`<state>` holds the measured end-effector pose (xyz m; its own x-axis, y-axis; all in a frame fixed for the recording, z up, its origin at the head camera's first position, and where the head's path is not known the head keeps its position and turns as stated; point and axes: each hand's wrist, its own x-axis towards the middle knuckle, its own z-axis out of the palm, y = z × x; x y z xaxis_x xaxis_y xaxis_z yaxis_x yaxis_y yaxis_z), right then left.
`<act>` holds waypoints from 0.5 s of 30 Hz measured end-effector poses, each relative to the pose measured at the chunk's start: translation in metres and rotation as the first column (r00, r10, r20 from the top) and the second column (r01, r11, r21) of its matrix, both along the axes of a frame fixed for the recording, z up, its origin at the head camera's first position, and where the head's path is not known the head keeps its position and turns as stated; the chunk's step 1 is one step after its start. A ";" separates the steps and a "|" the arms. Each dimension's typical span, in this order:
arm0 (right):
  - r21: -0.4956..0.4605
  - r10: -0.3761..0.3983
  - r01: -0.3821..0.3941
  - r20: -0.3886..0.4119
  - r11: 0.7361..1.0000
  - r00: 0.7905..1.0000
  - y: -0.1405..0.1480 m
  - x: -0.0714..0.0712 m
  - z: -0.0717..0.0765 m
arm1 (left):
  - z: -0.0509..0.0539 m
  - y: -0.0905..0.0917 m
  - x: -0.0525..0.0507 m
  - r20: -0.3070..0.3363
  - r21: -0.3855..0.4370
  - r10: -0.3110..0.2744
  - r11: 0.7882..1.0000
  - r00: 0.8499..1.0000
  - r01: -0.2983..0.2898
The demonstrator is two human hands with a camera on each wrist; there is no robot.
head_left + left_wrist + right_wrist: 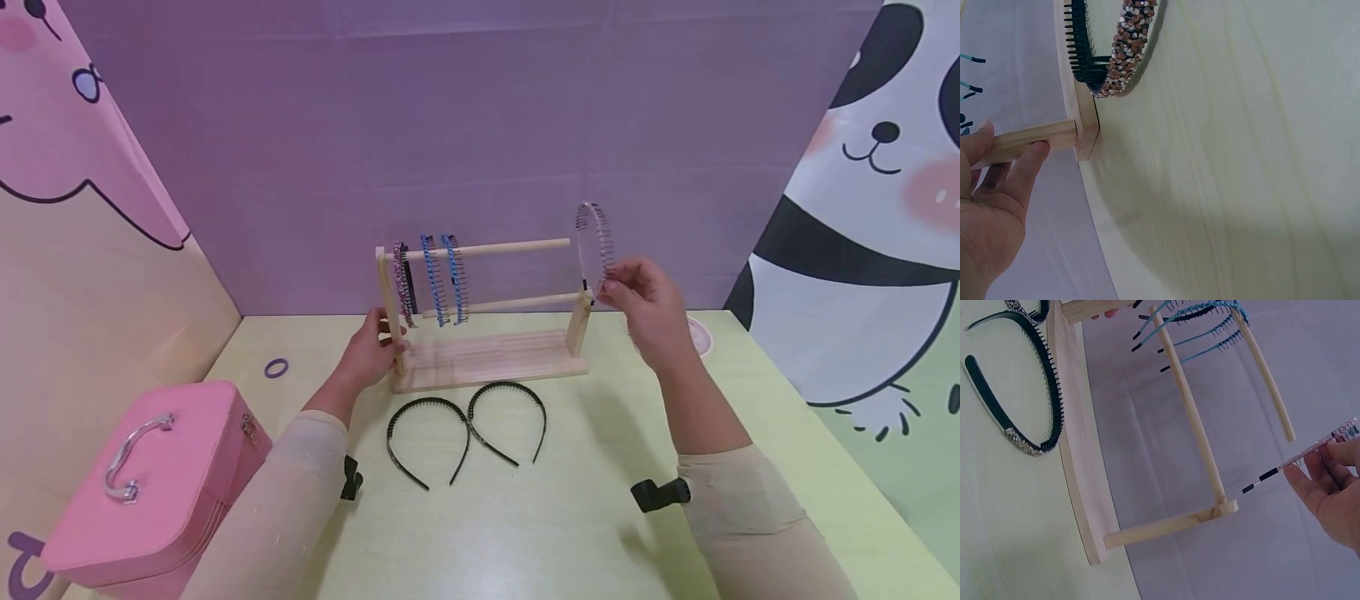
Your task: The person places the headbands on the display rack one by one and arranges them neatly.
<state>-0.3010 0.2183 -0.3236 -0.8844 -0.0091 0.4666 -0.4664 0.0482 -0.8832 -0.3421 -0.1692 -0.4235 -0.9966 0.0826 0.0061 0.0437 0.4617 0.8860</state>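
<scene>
Yellowish bench [525,533] carries wooden rack [487,358]. Left grip [369,350] grasps rack's left post [387,283]. Right grip [648,312] pinches pink headband [605,237] low on its right side; loop stands above that grip, just beyond free end of upper bar [517,247], apart from it.

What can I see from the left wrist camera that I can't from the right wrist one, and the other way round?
Only the left: the palm of the left hand gripping the wooden rack.
Only the right: the right hand pinching a pink headband, and the rack's two rods.
Both: the rack's base, the table, a sparkly-trimmed black toothed headband and the purple backdrop.
</scene>
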 end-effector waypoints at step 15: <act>0.079 0.044 -0.041 -0.034 0.996 0.998 -0.043 -0.004 0.000 | 0.000 -0.001 0.002 -0.038 -0.010 -0.017 1.000 0.999 0.016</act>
